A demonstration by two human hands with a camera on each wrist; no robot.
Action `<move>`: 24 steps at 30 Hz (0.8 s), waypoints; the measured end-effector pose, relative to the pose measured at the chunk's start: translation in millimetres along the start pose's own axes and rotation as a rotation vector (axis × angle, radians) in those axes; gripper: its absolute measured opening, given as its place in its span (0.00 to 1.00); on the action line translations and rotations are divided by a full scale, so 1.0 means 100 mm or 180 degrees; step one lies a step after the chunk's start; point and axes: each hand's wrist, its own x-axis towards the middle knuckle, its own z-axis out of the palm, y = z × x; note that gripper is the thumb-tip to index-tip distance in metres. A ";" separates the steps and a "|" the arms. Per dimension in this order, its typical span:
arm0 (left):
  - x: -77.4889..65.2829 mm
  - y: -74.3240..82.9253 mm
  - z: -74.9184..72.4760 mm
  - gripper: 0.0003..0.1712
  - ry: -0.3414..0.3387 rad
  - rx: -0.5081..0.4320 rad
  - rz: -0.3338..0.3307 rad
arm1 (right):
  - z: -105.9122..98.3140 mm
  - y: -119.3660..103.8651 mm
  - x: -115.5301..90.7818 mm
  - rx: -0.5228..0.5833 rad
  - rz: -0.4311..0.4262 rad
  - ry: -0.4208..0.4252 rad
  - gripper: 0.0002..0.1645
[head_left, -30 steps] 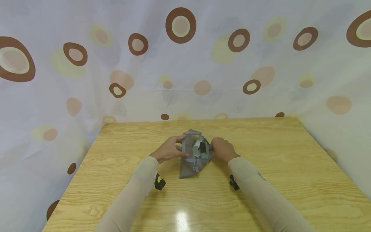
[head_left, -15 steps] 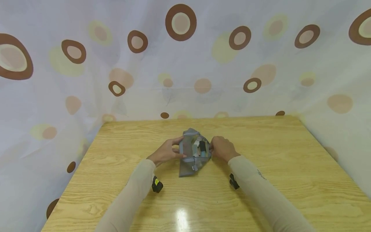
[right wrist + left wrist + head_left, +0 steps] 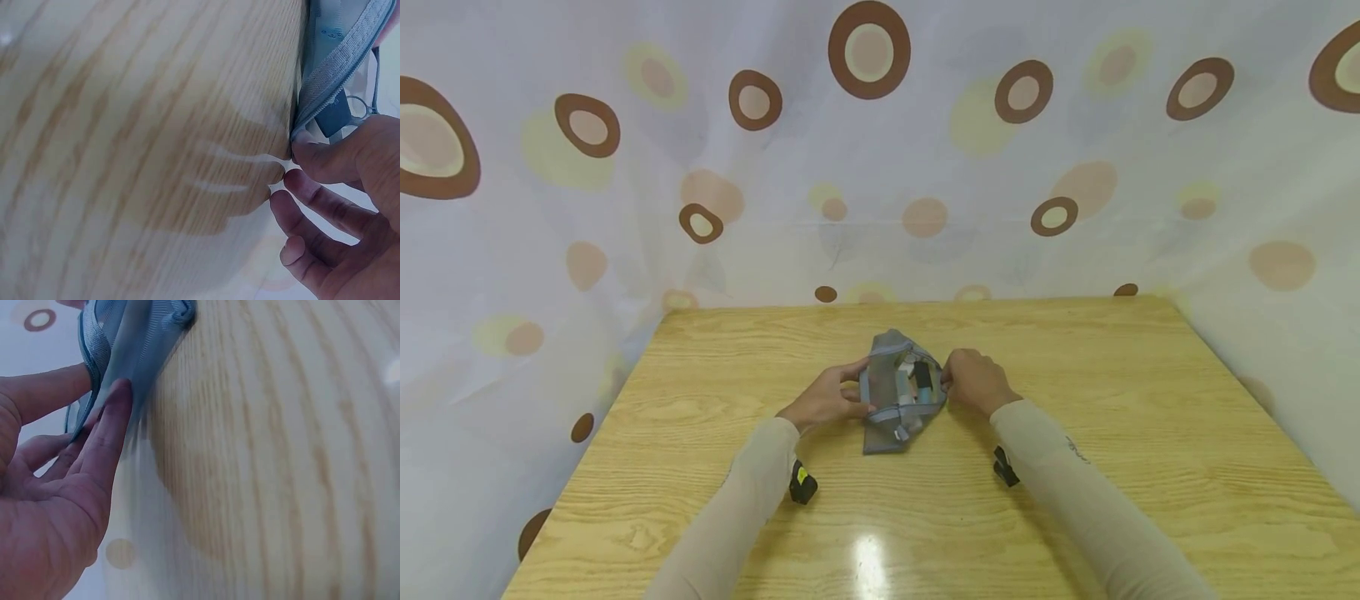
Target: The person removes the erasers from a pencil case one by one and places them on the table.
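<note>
A grey-blue mesh zip pouch (image 3: 883, 437) lies mid-table, its mouth spread wide. My left hand (image 3: 822, 400) holds the pouch's left rim; in the left wrist view the fingers (image 3: 106, 440) lie along the mesh (image 3: 140, 347) and the zip edge. On the opposite side, my right hand (image 3: 979, 383) pinches the end of the zip between thumb and forefinger, seen closely in the right wrist view beside the zip band (image 3: 350, 72). Inside are a black-topped item (image 3: 922, 376), pale blue and white pieces, and a thin dark loop (image 3: 358, 105). The pouch's bottom is hidden.
A wood-grain table (image 3: 1075, 517) spreads around the pouch. Behind it and along both sides hangs a pale cloth (image 3: 880, 167) with brown and beige circles. Small black devices (image 3: 803, 483) are strapped under both wrists.
My left hand and the pouch's left rim have shifted slightly left, spreading the mouth wider. The right hand keeps its pinch in nearly the same place. The view has tilted down a little.
</note>
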 end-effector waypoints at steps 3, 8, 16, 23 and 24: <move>0.00 -0.01 0.01 0.54 -0.0016 -0.0006 0.0008 | 0.00 0.00 0.00 0.0014 -0.0018 0.0002 0.08; -0.01 -0.02 0.02 0.54 -0.0040 0.0044 0.0015 | -0.01 0.01 -0.01 0.0032 -0.0061 0.0018 0.07; -0.03 -0.06 -0.04 0.53 -0.0185 0.0002 0.0041 | -0.01 -0.01 0.00 0.0025 0.0000 0.0023 0.07; -0.02 -0.10 -0.03 0.54 -0.0198 -0.0131 -0.0001 | 0.00 -0.01 0.01 0.0008 0.0024 -0.0005 0.07; -0.02 -0.10 -0.03 0.54 -0.0204 -0.0136 0.0001 | 0.00 -0.01 0.00 0.0009 0.0033 -0.0006 0.07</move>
